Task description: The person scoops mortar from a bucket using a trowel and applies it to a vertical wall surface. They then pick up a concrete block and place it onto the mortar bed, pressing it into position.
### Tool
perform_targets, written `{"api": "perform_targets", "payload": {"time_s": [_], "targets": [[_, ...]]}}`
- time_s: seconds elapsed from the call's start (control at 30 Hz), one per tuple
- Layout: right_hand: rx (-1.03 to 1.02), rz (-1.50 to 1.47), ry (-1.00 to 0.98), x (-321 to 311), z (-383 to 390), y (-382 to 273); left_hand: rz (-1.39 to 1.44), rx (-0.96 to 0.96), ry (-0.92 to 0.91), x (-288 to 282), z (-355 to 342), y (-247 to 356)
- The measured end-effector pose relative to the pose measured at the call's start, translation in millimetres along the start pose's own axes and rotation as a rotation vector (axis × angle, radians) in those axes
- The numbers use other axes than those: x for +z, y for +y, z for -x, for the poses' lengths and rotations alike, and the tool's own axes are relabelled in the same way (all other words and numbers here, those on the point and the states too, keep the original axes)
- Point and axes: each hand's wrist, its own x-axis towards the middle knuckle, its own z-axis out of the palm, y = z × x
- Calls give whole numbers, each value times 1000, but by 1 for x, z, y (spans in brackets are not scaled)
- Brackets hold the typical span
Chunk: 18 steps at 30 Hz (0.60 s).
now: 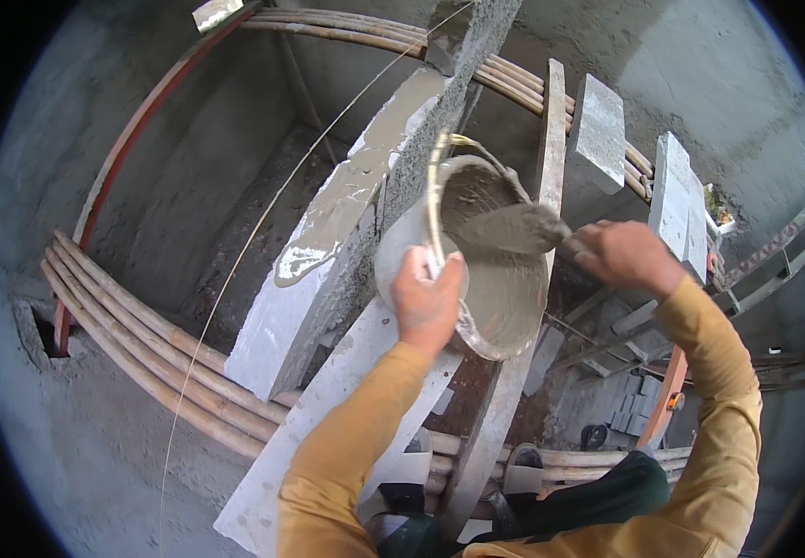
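Left hand (428, 302) is gripping the bucket (397, 259) at its rim, fingers curling tight, thumb lying along the edge, the rope-like handle (434, 200) rising beside it. Right hand (627, 255) is wrapping round the trowel's grip end, fist mostly closed; the grip itself is hiding behind the fingers. Trowel (517, 228) is pointing left, its mortar-coated blade sitting over the bucket's mouth. Bucket is tilting, mouth showing to the camera, between the two hands; grey mortar (505, 293) is coating its inside. Cannot tell whether the bucket is resting on anything below.

Just left of the bucket, a low wall (328, 288) is running up and away, a wet mortar layer (358, 177) covering much of its top, bare white surface showing at the near end. A thin string (282, 183) is stretching past the wall's left side. A long pale slab (268, 493) is lying under the left forearm. A wooden plank (554, 121) is passing behind the bucket and coming out below it. Pale blocks (598, 135) are standing to the upper right. Bundled bamboo poles (156, 344) are curving across the lower left. Yellow-brown sleeves (351, 418) are covering both arms; dark green trousers (598, 502) are showing at the bottom.
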Motion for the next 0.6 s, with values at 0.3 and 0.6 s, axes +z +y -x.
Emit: {"api": "perform_targets", "payload": {"time_s": [0.3,0.6], "targets": [[-181,58,-248,78,7,-68,-270,336,-105,33,18,-23],[320,-1283,-551,69,21,-29,137,98,87,18,-22,-37]]}}
